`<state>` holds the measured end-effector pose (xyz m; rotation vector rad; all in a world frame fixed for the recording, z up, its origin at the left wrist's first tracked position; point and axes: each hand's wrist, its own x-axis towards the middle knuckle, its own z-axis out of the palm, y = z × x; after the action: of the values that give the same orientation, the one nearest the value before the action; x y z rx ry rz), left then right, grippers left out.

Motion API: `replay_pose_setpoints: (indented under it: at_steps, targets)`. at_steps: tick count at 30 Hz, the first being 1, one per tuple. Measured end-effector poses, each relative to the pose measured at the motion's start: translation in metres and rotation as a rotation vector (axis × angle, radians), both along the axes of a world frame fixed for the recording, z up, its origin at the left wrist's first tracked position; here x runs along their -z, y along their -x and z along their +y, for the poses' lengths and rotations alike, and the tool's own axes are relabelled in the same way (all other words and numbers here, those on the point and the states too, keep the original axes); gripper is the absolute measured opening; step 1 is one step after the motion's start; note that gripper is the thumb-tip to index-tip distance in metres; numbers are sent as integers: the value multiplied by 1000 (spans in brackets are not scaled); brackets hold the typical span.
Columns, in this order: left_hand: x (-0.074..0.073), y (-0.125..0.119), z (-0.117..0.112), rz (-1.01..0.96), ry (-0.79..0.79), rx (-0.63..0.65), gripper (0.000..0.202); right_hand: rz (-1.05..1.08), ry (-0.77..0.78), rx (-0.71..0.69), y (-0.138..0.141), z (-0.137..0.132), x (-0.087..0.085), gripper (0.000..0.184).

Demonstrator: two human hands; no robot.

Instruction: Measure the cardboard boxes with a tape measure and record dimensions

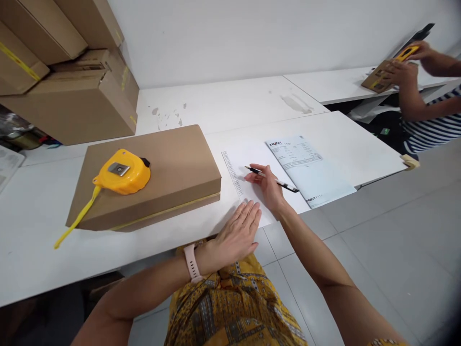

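My right hand (269, 190) holds a black-and-white pen (290, 187) between its fingers, the tip pointing left above a white notepad page (254, 156). Small handwritten lines run down the page's left side. Flat at the table's front edge lies my left hand (240, 230), fingers stretched out over the lower edge of the paper. A pale blue printed booklet (306, 168) borders the page on the right. To the left is a closed cardboard box (176, 158), with a yellow tape measure (124, 173) resting on top and its strap hanging over the box's front.
Several cardboard boxes (68, 105) are stacked at the back left against the wall. At the far right, another person's hands (403, 72) hold a small box (378, 79) and a yellow tool (406, 53). The white table (230, 108) ends in front of me.
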<state>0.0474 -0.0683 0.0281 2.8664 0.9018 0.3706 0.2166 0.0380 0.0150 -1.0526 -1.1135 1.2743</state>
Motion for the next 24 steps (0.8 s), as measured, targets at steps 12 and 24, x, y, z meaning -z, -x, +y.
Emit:
replay_pose_setpoints:
  at_steps: [12, 24]
  targets:
    - [11, 21, 44, 292, -5, -52, 97, -129, 23, -65, 36, 42, -2, 47]
    - [11, 20, 35, 155, -20, -186, 80, -422, -24, -63, 38, -2, -4, 18]
